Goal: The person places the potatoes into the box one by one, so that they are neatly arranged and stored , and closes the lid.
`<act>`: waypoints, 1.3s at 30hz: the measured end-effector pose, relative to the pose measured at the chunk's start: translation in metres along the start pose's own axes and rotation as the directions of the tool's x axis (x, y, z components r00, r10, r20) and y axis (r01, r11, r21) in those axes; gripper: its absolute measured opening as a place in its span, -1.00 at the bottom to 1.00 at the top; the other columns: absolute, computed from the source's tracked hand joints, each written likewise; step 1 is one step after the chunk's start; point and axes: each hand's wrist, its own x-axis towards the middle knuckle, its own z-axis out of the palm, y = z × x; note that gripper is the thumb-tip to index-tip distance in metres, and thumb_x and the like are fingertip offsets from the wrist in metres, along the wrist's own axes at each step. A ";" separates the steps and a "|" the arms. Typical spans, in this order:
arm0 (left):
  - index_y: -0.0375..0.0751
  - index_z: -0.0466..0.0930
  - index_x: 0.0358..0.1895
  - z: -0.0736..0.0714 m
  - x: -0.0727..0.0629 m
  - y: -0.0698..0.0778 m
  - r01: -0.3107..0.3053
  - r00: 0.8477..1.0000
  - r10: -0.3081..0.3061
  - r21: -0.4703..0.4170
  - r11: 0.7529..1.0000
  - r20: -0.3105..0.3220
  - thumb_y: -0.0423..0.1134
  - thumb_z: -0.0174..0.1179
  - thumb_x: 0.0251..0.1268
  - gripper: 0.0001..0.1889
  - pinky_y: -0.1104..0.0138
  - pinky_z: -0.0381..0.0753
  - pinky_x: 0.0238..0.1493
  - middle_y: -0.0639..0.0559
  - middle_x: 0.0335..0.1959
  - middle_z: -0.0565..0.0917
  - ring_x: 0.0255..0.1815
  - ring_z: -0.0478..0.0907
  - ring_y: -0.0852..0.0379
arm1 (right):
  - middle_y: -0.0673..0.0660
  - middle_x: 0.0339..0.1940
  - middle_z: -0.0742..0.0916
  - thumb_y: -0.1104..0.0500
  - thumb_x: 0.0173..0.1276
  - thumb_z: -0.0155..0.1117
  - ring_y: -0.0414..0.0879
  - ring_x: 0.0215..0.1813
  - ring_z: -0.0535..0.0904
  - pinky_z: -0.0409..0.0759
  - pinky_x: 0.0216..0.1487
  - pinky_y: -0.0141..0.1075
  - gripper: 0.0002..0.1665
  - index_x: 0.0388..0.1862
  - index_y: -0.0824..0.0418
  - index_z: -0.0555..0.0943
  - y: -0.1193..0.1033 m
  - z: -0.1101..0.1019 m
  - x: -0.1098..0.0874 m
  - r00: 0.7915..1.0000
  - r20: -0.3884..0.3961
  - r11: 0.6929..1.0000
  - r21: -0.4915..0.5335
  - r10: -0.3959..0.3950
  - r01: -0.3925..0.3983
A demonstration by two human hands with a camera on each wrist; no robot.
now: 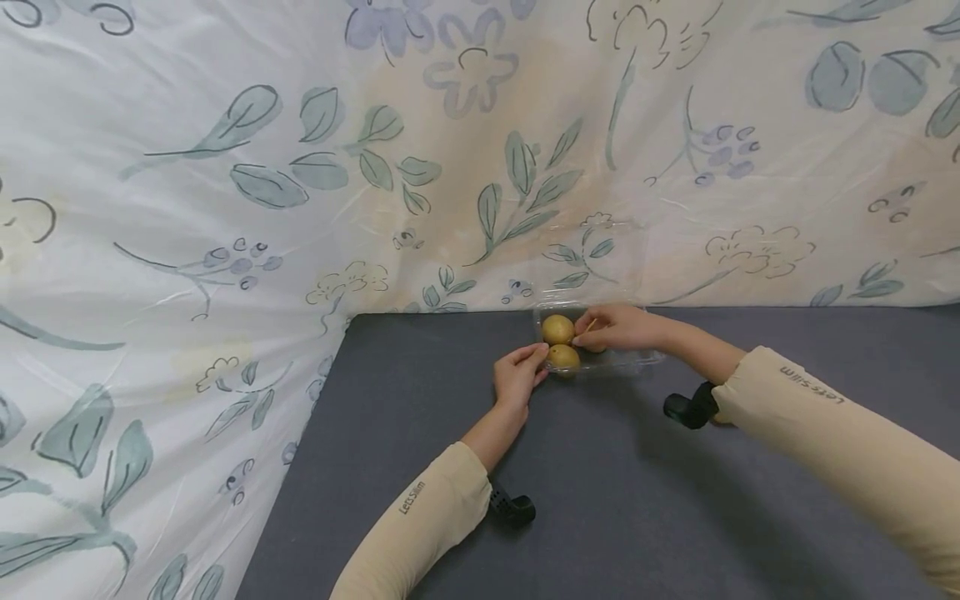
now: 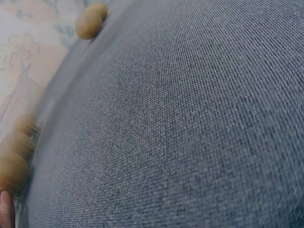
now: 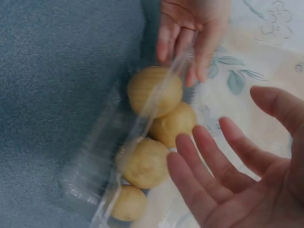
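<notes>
A clear plastic container (image 1: 622, 367) stands at the table's back edge with several yellow potatoes (image 1: 558, 329) inside. In the right wrist view the potatoes (image 3: 145, 163) lie in a row behind the container's see-through wall (image 3: 88, 185). My left hand (image 1: 517, 375) pinches the container's near left corner; from the right wrist side, the fingers and thumb of that hand (image 3: 192, 40) straddle the rim. Over the container is my right hand (image 1: 618, 327), its fingers (image 3: 213, 166) spread and loosely bent beside the potatoes, holding nothing. Only a fingertip (image 2: 6, 209) of the left hand shows in its own wrist view.
The container's clear lid (image 1: 588, 258) stands raised against the floral cloth (image 1: 450, 167) behind the table. More potatoes (image 2: 89, 23) lie on the dark grey table (image 1: 420, 417) off to the right; one potato (image 1: 722, 420) peeks out under the right sleeve (image 1: 795, 417).
</notes>
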 end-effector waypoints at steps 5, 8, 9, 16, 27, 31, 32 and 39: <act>-0.37 0.68 -0.20 -0.001 0.000 0.000 -0.002 1.000 0.002 0.004 1.000 0.000 -0.31 0.29 0.12 -0.79 0.33 0.66 -0.26 -0.04 -0.36 0.68 -0.43 0.55 0.29 | 0.23 -0.17 0.60 0.03 0.41 0.04 -0.01 -0.19 0.55 0.59 -0.17 -0.17 -0.59 -0.01 0.35 0.45 -0.002 -0.014 -0.012 0.985 0.172 0.997 0.067 0.022 -0.034; -0.37 0.68 -0.21 -0.001 0.001 0.000 -0.001 1.000 0.001 0.006 1.000 -0.001 -0.32 0.30 0.11 -0.80 0.34 0.66 -0.27 -0.03 -0.37 0.69 -0.44 0.55 0.30 | 0.22 -0.16 0.56 0.01 0.42 0.03 -0.02 -0.16 0.53 0.59 -0.16 -0.17 -0.60 0.00 0.32 0.43 -0.001 -0.021 -0.019 0.952 0.302 0.993 0.083 0.050 -0.079; -0.37 0.68 -0.22 -0.002 0.001 0.000 -0.002 1.000 0.002 0.006 1.000 -0.002 -0.33 0.30 0.11 -0.80 0.34 0.66 -0.27 -0.03 -0.37 0.69 -0.44 0.55 0.30 | 0.21 -0.14 0.55 0.00 0.42 0.02 -0.01 -0.15 0.53 0.58 -0.15 -0.18 -0.60 0.00 0.31 0.42 -0.001 -0.023 -0.022 0.939 0.339 0.992 0.079 0.061 -0.094; -0.39 0.67 -0.20 -0.002 0.001 0.000 -0.005 1.000 0.005 -0.003 1.000 0.000 -0.34 0.29 0.11 -0.79 0.34 0.66 -0.26 -0.04 -0.37 0.68 -0.43 0.56 0.29 | 0.14 -0.10 0.52 -0.04 0.40 0.04 0.00 -0.07 0.49 0.56 -0.13 -0.17 -0.61 0.01 0.21 0.41 0.000 -0.024 -0.041 0.892 0.439 0.988 0.059 0.103 -0.143; -0.37 0.69 -0.22 -0.003 0.002 -0.001 -0.008 1.000 0.008 0.013 1.000 -0.010 -0.31 0.32 0.08 -0.78 0.38 0.66 -0.29 -0.07 -0.33 0.70 -0.44 0.56 0.31 | 0.09 -0.13 0.59 0.00 0.40 0.06 -0.07 -0.12 0.49 0.54 -0.15 -0.18 -0.63 0.00 0.26 0.40 0.015 -0.022 -0.059 0.925 0.373 0.994 0.051 0.073 -0.099; -0.36 0.69 -0.22 -0.003 0.002 -0.001 -0.009 1.000 0.009 0.017 1.000 -0.011 -0.30 0.32 0.09 -0.78 0.37 0.66 -0.28 -0.05 -0.34 0.70 -0.45 0.56 0.31 | 0.07 -0.21 0.58 0.05 0.39 0.08 -0.10 -0.21 0.46 0.52 -0.26 -0.23 -0.69 -0.06 0.25 0.42 0.027 -0.021 -0.067 0.940 0.337 0.998 0.007 0.053 -0.058; -0.36 0.69 -0.22 -0.003 0.002 -0.001 -0.008 1.000 0.008 0.019 1.000 -0.011 -0.29 0.32 0.09 -0.78 0.37 0.66 -0.28 -0.05 -0.34 0.70 -0.44 0.56 0.31 | 0.07 -0.23 0.57 0.06 0.39 0.09 -0.10 -0.24 0.45 0.52 -0.29 -0.25 -0.71 -0.07 0.25 0.43 0.030 -0.021 -0.069 0.943 0.328 0.999 -0.006 0.050 -0.051; -0.34 0.69 -0.21 -0.003 0.001 -0.001 0.004 1.000 -0.004 0.025 1.000 -0.015 -0.28 0.33 0.09 -0.78 0.35 0.66 -0.26 -0.03 -0.35 0.70 -0.44 0.57 0.30 | 0.01 -0.24 0.60 0.02 0.37 0.11 -0.13 -0.18 0.51 0.51 -0.25 -0.28 -0.74 -0.13 0.18 0.48 0.046 -0.021 -0.087 0.977 0.212 0.992 -0.121 0.003 0.024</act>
